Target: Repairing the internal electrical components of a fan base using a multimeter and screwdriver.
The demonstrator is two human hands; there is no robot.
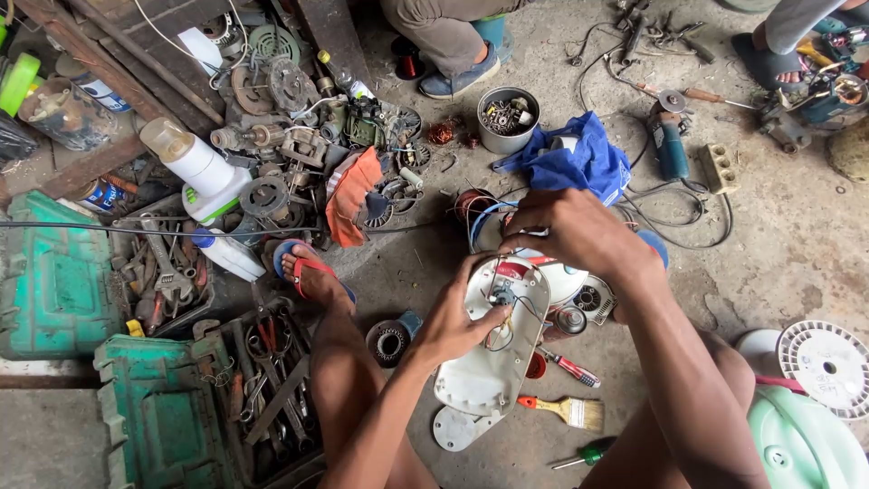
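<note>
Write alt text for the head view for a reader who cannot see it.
A seated person's left hand grips a white oval plastic appliance housing with exposed wires, while the right hand rests on its top end. On the concrete floor around lie a yellow-handled paintbrush, a red-handled screwdriver, a blue cloth and green metal toolboxes.

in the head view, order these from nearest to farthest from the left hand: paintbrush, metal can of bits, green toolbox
Left hand rests on the white housing.
1. Paintbrush, lower right of it on the floor.
2. Metal can of bits, up top.
3. Green toolbox, far left.
</note>
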